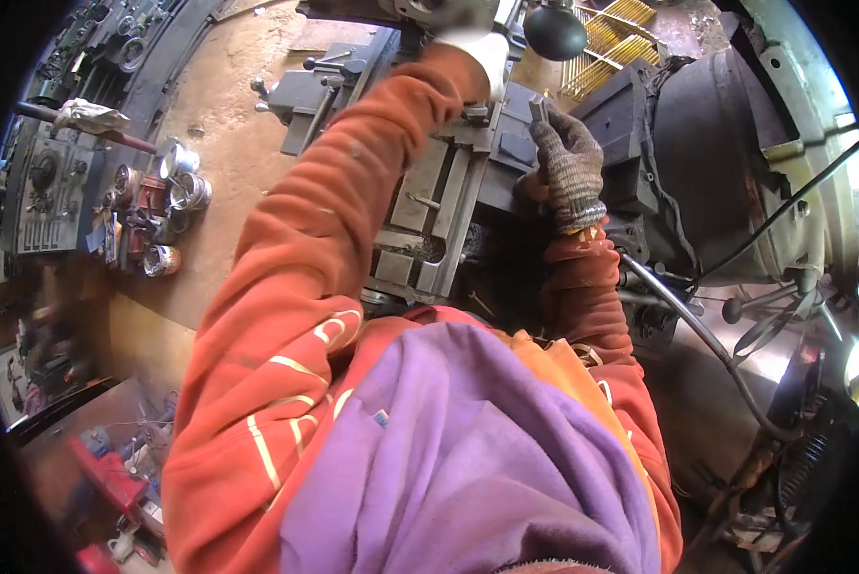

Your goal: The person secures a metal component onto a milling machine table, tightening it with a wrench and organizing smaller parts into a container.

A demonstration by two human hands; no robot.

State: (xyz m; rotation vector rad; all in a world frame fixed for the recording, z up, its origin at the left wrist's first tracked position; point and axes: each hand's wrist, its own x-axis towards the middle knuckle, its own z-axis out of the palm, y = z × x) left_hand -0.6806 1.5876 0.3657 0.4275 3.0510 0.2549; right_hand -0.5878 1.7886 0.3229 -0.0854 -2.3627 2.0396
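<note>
My right hand (pixel 571 172), in a grey knitted glove, is closed round a small metal block (pixel 539 108) that sticks up past the fingertips. It is above the dark bed beside the machine's slotted table (pixel 420 206). My left arm reaches far forward across the machine. Of my left hand (pixel 487 59) I see a white glove at the wrist; the fingers are hidden by the machine part (pixel 444 13) at the top edge. A round black lamp head or knob (pixel 555 33) hangs just right of that hand.
A large round dark machine housing (pixel 702 158) stands on the right, with a bent metal pipe (pixel 693 330) below it. Paint cans (pixel 190 191) stand on the floor at left, near another machine (pixel 47 196). Yellow rods or slats (pixel 606 48) lie at the back right.
</note>
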